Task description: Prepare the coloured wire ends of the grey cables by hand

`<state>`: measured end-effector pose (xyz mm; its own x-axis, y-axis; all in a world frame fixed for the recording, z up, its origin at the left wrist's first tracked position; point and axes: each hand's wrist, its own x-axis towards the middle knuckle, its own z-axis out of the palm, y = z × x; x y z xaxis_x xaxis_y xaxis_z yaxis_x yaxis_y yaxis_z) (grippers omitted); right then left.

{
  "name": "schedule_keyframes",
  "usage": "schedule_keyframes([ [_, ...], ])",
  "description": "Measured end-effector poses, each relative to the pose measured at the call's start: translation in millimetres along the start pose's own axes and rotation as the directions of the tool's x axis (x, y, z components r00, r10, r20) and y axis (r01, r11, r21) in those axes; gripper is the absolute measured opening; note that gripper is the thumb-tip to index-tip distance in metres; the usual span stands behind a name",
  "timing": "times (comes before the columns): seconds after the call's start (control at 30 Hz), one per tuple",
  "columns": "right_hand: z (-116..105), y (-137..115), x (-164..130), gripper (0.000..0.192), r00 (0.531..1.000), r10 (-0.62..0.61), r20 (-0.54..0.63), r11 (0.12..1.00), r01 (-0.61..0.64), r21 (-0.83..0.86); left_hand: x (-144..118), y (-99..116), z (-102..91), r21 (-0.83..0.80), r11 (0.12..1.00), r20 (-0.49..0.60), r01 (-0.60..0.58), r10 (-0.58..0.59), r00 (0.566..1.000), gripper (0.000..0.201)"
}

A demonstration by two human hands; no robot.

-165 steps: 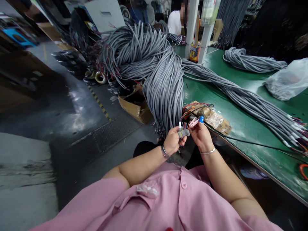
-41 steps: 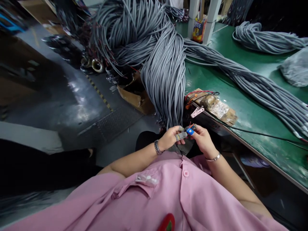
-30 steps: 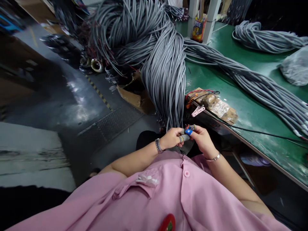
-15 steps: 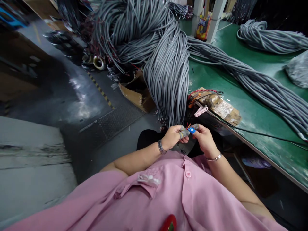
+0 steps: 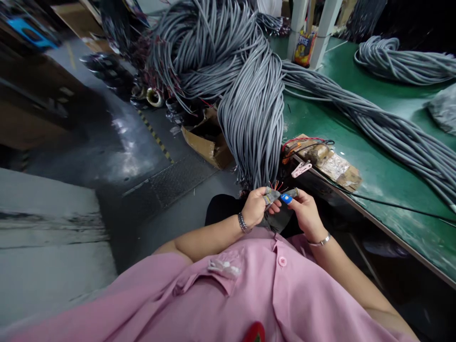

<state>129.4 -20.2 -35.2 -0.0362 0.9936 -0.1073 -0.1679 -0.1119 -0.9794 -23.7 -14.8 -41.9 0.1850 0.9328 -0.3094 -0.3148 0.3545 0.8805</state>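
Note:
My left hand (image 5: 257,207) and my right hand (image 5: 307,212) meet in front of my lap, with grey coverings on some of the fingers. Thin orange-red wires (image 5: 276,185) fan out upward from the pinched fingers of my left hand. At the tip of my right thumb sits a small blue piece (image 5: 286,198) with a pale spot, perhaps a thumb cover. The right fingers are pinched together against the left fingertips, and what lies between them is hidden. Just beyond my hands hangs a thick bundle of grey cables (image 5: 251,111).
Right of me is a green table (image 5: 402,187) bearing long grey cables (image 5: 356,107). A pink clip (image 5: 301,169) and a taped wooden block (image 5: 333,166) are at its near edge. An open cardboard box (image 5: 204,145) stands on the floor, beyond a metal plate.
The wire ends now show more clearly, spread above my left fingers. Both hands remain pinched together; the whole view has shifted slightly.

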Motion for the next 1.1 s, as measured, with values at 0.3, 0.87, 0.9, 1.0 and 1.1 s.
schedule_keyframes([
  [0.3,-21,-4,2,0.027,0.992,0.048,0.116,0.986,-0.066,0.152,-3,24,1.1,0.077,0.994,0.053,-0.080,0.076,0.996,0.022],
  [0.87,-6,-22,55,0.038,0.998,0.066,-0.008,0.824,-0.050,0.564,34,38,15.2,0.006,0.986,0.464,0.167,-0.151,0.873,0.030],
  [0.9,-5,-22,56,0.037,0.998,0.056,-0.022,0.818,-0.033,0.574,37,39,14.9,0.003,0.985,0.473,0.174,-0.155,0.867,0.030],
  [1.0,0,-25,57,0.034,0.997,0.029,-0.074,0.814,0.020,0.581,42,39,14.3,-0.003,0.982,0.487,0.190,-0.164,0.858,0.028],
  [1.1,5,-27,59,0.035,0.989,0.009,-0.144,0.823,0.075,0.564,46,38,14.2,-0.007,0.979,0.483,0.206,-0.177,0.858,0.029],
])
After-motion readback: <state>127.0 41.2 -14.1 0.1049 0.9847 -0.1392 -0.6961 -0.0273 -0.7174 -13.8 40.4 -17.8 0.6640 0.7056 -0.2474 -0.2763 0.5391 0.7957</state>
